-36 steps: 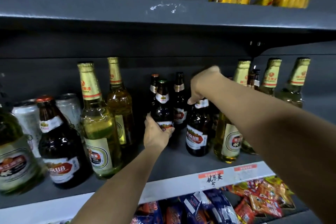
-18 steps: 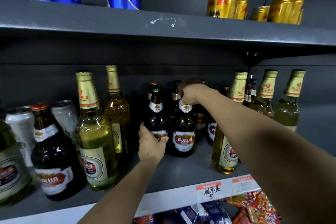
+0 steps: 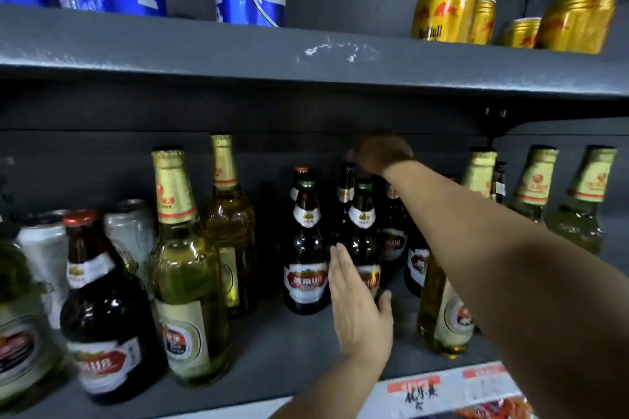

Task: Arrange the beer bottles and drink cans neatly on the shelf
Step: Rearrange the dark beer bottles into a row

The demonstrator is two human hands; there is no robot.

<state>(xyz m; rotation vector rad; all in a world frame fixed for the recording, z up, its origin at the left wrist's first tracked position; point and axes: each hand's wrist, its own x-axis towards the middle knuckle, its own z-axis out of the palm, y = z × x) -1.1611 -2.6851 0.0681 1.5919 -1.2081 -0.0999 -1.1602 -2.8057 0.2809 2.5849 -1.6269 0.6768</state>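
Here, grey shelf (image 3: 272, 343) — left hand (image 3: 360, 309) flat on brown bottle (image 3: 362, 248); right hand's (image 3: 381, 153) grip unclear.

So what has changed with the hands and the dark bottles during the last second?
The right hand carried a dark beer bottle leftward beside the other dark bottle, let go of its neck and now reaches farther back. The left hand released that other bottle and now lies open against the newly placed one. The gold-foil bottles and silver cans stayed put.
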